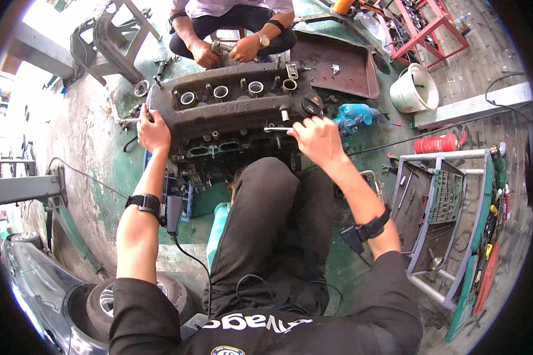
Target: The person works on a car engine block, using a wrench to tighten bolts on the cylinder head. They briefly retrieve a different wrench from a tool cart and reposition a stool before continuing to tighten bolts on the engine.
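Note:
A dark, grimy engine (pixel 231 106) with a cover bearing four round openings lies across the space before my knees. My left hand (pixel 154 133) grips the cover's left end, fingers curled at its edge. My right hand (pixel 315 137) holds a silver wrench (pixel 278 129), whose head is at the front edge of the cover, near a short upright fitting (pixel 284 116). A black cap (pixel 311 105) sits just behind that hand. Green ports show along the engine's side below.
Another person's hands (pixel 243 51) hold a metal part across the engine. Around are a brown tray (pixel 337 83), white bucket (pixel 414 89), blue bottle-like object (pixel 355 117), red extinguisher (pixel 437 143), tool cart (pixel 443 208), plastic stool (pixel 103 47) and wheel (pixel 103 299).

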`<action>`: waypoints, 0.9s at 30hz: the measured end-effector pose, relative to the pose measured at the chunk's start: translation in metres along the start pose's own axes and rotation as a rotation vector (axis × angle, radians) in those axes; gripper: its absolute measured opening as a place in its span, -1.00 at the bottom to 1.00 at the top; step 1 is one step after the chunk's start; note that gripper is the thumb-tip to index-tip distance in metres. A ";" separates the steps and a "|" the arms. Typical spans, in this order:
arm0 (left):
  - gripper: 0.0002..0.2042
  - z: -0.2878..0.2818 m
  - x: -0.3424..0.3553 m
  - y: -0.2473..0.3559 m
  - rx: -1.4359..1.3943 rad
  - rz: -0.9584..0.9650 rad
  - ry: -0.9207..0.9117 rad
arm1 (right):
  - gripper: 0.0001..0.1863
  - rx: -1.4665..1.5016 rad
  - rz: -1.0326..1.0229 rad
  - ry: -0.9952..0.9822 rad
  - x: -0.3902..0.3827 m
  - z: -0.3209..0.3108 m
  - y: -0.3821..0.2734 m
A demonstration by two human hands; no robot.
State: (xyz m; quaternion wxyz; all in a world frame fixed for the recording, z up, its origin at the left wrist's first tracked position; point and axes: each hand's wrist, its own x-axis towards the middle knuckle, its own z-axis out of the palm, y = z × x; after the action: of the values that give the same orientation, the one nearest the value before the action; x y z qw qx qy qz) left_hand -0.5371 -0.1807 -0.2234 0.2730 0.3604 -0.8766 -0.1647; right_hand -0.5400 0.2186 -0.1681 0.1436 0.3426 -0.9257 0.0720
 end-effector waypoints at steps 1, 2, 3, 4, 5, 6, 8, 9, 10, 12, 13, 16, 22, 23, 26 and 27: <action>-0.60 0.000 0.000 0.000 -0.021 0.001 -0.005 | -0.77 0.103 0.143 0.038 -0.011 0.005 -0.008; -0.60 0.000 0.000 0.000 -0.022 0.000 -0.010 | -0.66 0.219 0.330 0.087 -0.020 0.012 -0.016; -0.60 0.000 0.000 -0.001 -0.021 -0.004 -0.015 | -0.63 0.357 0.532 0.094 -0.031 0.021 -0.024; -0.60 0.000 0.000 -0.001 -0.024 -0.011 -0.007 | -0.62 0.481 0.688 0.102 -0.041 0.031 -0.030; -0.60 0.001 0.000 -0.001 -0.024 -0.016 -0.004 | -0.61 0.599 0.877 0.082 -0.050 0.042 -0.035; -0.60 0.001 0.000 -0.001 -0.020 -0.020 -0.001 | -0.59 0.658 0.990 0.107 -0.055 0.054 -0.040; -0.60 0.001 0.001 -0.002 -0.007 -0.031 -0.012 | -0.58 0.756 1.011 0.124 -0.067 0.070 -0.045; -0.60 0.001 0.001 -0.001 -0.022 -0.041 -0.030 | -0.58 0.797 1.045 0.114 -0.070 0.077 -0.047; -0.60 0.001 0.001 -0.001 -0.024 -0.041 -0.028 | -0.62 0.884 1.063 0.148 -0.071 0.083 -0.050; -0.61 0.000 0.001 0.000 -0.030 -0.045 -0.019 | -0.61 0.922 1.088 0.165 -0.073 0.091 -0.056; -0.61 0.000 0.000 0.000 -0.033 -0.040 -0.015 | -0.61 0.951 1.092 0.174 -0.073 0.094 -0.058; -0.61 -0.001 -0.001 0.001 -0.048 -0.027 0.011 | -0.60 0.956 1.147 0.169 -0.074 0.101 -0.062; -0.61 -0.003 -0.001 0.002 -0.062 -0.034 -0.010 | -0.61 1.086 1.207 0.159 -0.081 0.113 -0.063; -0.61 -0.003 -0.002 0.002 -0.063 -0.041 -0.018 | -0.61 1.123 1.195 0.155 -0.081 0.114 -0.060; -0.61 -0.004 -0.001 0.003 -0.014 -0.042 -0.027 | -0.61 0.970 1.075 0.102 -0.079 0.109 -0.043; -0.60 -0.003 -0.001 0.002 -0.009 -0.046 -0.024 | -0.62 0.803 0.990 0.092 -0.078 0.102 -0.035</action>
State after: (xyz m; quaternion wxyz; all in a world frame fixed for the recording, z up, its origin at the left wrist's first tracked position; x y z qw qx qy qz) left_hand -0.5358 -0.1787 -0.2199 0.2599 0.3773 -0.8707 -0.1791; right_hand -0.4829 0.2159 -0.2881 -0.0066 -0.1018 -0.8681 0.4857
